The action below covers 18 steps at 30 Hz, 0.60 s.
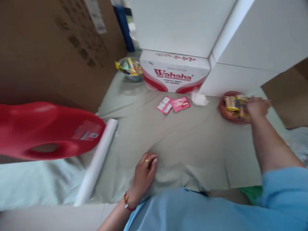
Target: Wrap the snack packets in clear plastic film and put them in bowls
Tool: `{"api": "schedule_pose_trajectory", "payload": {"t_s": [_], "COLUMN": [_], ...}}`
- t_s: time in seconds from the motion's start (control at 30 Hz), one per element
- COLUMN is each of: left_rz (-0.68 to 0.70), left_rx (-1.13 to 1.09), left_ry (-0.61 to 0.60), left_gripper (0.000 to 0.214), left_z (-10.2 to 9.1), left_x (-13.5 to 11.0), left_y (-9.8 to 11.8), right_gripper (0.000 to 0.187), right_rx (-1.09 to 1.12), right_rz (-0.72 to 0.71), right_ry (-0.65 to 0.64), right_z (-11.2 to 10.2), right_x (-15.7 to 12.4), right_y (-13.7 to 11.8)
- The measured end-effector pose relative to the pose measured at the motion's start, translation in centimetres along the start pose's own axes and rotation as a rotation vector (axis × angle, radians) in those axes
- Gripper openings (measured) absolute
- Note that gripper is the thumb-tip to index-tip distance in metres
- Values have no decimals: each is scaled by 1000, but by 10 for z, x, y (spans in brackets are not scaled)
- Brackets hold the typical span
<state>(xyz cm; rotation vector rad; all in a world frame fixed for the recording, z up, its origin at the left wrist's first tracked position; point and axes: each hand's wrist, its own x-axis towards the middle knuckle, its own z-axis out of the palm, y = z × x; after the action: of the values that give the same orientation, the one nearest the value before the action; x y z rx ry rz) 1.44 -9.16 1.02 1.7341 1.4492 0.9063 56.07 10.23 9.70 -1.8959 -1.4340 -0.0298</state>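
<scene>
At the right, a reddish bowl holds several small wrapped snack packets, some with yellow wrappers. My right hand is at this bowl's right side, over its rim and the packets. Blur smears its fingers, so what they touch or grip does not show. My left hand rests on the cloth-covered table near the front edge. Its fingers are curled in, the thumb lies against them, and nothing shows in them.
Two pink packets and a crumpled white tissue lie before a Wahaha carton. Back left stands a clear bowl of wrapped snacks. A white roll, a big red plastic container and a cardboard box occupy the left.
</scene>
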Motion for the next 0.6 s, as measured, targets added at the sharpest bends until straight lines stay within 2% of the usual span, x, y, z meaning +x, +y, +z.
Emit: {"api": "schedule_pose_trajectory", "payload": {"t_s": [0.07, 0.1, 0.2, 0.27, 0.33, 0.4, 0.5, 0.6], "left_rz": [-52, -65, -64, -51, -36, -24, -15, 22], "left_rx": [-9, -4, 17, 87, 249, 324, 504, 675], "left_ry": [81, 136, 325, 425, 512, 501, 331, 227], "left_gripper": [25, 26, 24, 19, 16, 26, 38, 38], "left_z": [-6, -9, -25, -37, -50, -60, -66, -67], "left_x": [28, 47, 124, 184, 241, 282, 308, 301], "left_y": [8, 9, 7, 2, -6, -15, -29, -38], "right_gripper": [47, 47, 38, 33, 27, 25, 24, 23], "right_rx": [-145, -185, -169, -109, -67, -51, -57, -44], "right_rz": [30, -8, -282, -401, -392, -347, -273, -230], "right_ry": [155, 163, -151, -238, -312, -319, -295, -278], "right_z": [-1, 0, 10, 16, 17, 11, -2, -7], "right_x": [-31, -54, -146, -211, -266, -304, -332, -336], "right_y": [-17, -25, -47, -51, -46, -36, -20, -16]}}
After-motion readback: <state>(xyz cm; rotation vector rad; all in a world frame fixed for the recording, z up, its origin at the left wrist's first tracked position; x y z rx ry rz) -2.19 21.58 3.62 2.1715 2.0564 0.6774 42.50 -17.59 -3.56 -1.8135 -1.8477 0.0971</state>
